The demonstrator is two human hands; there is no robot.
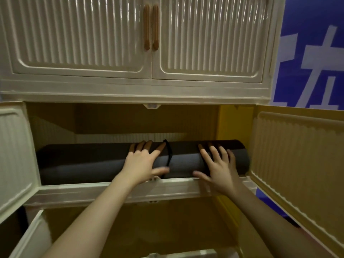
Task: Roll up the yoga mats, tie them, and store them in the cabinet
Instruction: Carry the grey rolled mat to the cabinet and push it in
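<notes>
A rolled dark grey yoga mat (89,164) lies on its side in the middle compartment of the cream cabinet (137,90), spanning almost its full width. A black strap (169,155) is tied around the roll near its middle. My left hand (143,162) rests flat on the mat just left of the strap, fingers spread. On the mat's right part my right hand (217,164) presses with straight, spread fingers. The roll's right end sits close to the compartment's side wall.
The middle compartment's two doors (14,155) (297,155) stand swung open to either side. The upper doors with wooden handles (151,27) are closed. Below, the lower compartment (149,224) is open too. A blue banner (312,53) hangs at the right.
</notes>
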